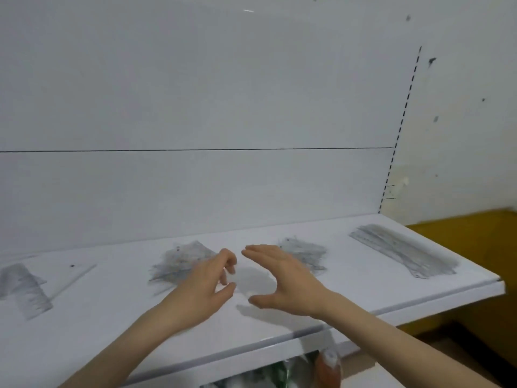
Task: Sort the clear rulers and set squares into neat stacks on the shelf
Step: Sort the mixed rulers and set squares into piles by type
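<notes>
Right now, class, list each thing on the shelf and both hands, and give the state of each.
Right-end ruler stack, flat, fairly aligned.
Centre-right pile, scattered.
Centre-left pile, scattered.
Left-end stack, fanned, uneven.
Single set square, flat, lying alone.
Left hand, fingers curled; hold unclear.
Right hand, open, empty.

The person's left hand [207, 284] and right hand [282, 278] are bare, with slender fingers; the nails are too blurred to make out. Behind each palm the wrist is uncovered, and the left forearm [126, 340] and right forearm [391, 331] run bare to the picture's lower edge.
</notes>
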{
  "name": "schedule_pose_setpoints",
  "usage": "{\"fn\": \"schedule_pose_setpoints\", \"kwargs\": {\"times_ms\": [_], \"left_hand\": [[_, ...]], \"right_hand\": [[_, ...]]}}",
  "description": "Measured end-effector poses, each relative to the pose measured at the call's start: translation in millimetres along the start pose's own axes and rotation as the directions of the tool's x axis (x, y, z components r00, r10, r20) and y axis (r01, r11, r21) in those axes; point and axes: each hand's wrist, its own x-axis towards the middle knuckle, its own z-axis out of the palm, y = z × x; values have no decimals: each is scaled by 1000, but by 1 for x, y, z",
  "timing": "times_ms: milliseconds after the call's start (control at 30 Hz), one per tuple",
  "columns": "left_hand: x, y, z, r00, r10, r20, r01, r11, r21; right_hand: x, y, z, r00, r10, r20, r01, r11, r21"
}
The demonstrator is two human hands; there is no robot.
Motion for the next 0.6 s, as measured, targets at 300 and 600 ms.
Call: {"fn": "schedule_pose_setpoints", "kwargs": {"times_ms": [300, 600], "left_hand": [[75, 95, 104, 994, 67, 85, -61, 996, -71], [78, 72, 109, 987, -160, 5, 158, 976, 149]], "right_hand": [[-93, 134, -78, 999, 5, 41, -4, 1000, -31], [-79, 221, -85, 989, 125, -76, -121, 991, 48]]}}
